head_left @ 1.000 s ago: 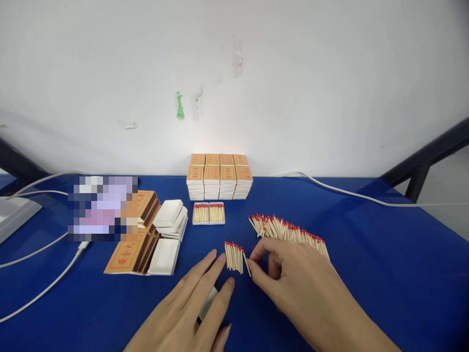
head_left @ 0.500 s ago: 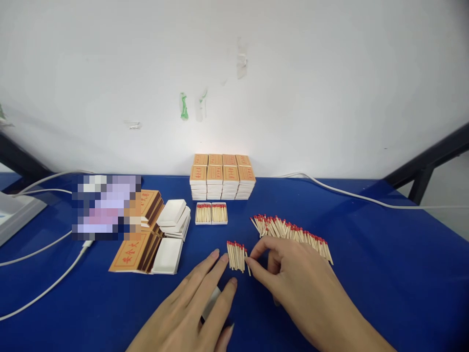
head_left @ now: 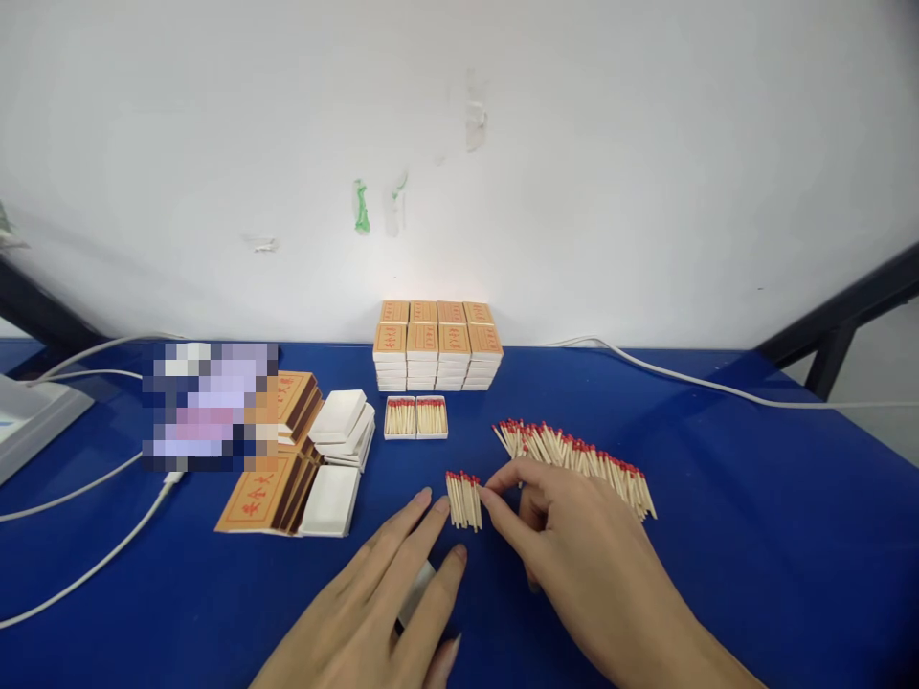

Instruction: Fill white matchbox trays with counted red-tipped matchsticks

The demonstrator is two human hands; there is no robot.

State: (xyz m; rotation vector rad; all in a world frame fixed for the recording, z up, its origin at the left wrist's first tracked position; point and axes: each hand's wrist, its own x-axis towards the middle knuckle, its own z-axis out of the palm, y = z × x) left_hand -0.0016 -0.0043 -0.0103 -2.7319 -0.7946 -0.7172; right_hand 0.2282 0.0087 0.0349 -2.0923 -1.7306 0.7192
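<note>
One left hand (head_left: pixel 369 598) and one right hand (head_left: pixel 589 550) are showing. Eight boxes (head_left: pixel 454 339) are lying topmost, four across, two deep. Two filled trays (head_left: pixel 400 437) are standing side by side. Matches (head_left: pixel 464 503) are lying in two groups, too crowded for counting. White trays (head_left: pixel 331 501) and sleeves (head_left: pixel 251 493) are forming two stacks each, exact numbers unclear.

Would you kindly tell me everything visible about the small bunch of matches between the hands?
The small bunch of matches has pale sticks that look wooden, with red heads. They lie roughly side by side on the blue table, heads toward the wall, their lower ends uneven. The left hand is close at its left edge and the right hand at its right; whether either touches it is unclear.
</note>
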